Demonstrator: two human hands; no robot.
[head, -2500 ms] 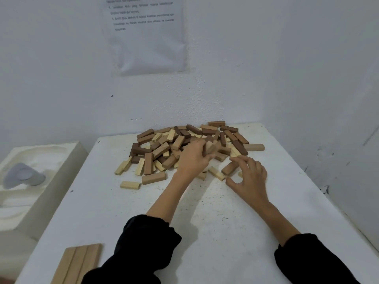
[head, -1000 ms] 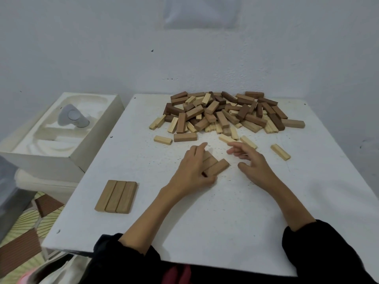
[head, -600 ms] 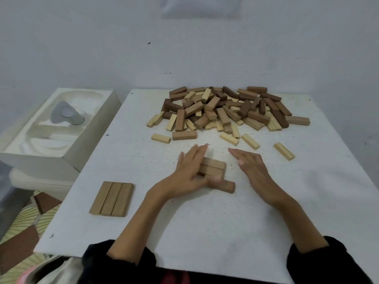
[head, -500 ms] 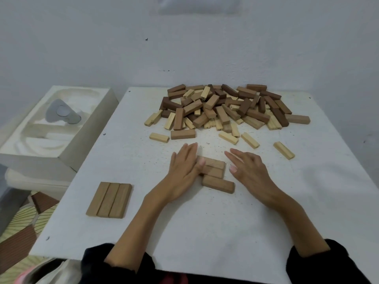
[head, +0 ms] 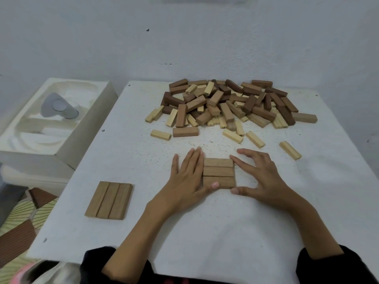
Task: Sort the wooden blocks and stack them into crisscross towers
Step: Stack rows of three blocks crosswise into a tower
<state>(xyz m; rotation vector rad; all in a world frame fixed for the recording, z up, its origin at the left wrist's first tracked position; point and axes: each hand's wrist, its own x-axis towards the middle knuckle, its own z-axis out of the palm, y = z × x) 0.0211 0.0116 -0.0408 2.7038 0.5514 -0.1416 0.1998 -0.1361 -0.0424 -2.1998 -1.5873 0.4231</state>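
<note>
Three mid-brown blocks (head: 219, 172) lie side by side as a flat square at the table's middle. My left hand (head: 187, 177) lies flat against the square's left side, fingers straight, thumb tip at its near edge. My right hand (head: 259, 174) presses the right side, fingers spread, thumb at the near right corner. A second flat row of three tan blocks (head: 109, 200) lies near the table's left front. The mixed pile of dark, mid-brown and pale blocks (head: 225, 103) fills the table's far half.
Loose pale blocks (head: 290, 147) and one mid-brown block (head: 185, 132) lie between the pile and my hands. The white table (head: 215, 232) ends at a wall behind and to the right. A white moulded foam tray (head: 51, 119) stands left of the table.
The hands brought three mid-brown blocks from the pile toward me and squared them from a skewed group into a neat row. My right hand closed in on its right side.
</note>
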